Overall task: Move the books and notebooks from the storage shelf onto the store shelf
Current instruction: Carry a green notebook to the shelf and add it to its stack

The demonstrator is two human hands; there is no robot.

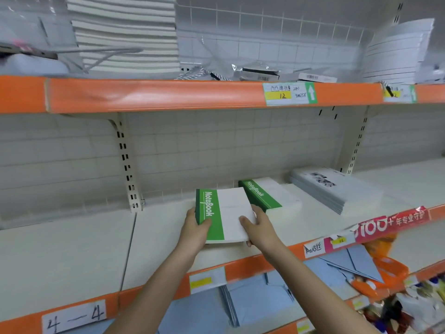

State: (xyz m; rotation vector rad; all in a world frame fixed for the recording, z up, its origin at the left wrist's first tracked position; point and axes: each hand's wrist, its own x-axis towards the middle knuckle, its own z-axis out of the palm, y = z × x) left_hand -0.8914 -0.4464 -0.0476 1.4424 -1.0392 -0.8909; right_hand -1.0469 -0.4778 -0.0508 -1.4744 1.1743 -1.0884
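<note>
A stack of green-and-white notebooks marked "NoteBook" sits low over the white middle store shelf. My left hand grips its green spine side, thumb on the cover. My right hand grips its right edge, thumb on the white cover. Whether the stack rests on the shelf or hangs just above it I cannot tell. Just behind and to the right, a second stack of the same notebooks lies flat on the shelf.
A pile of grey-white booklets lies further right on the same shelf. The upper shelf holds tall white paper stacks and wrapped packets. Below, blue envelopes and orange items fill the lower shelf. Orange price rails edge each shelf.
</note>
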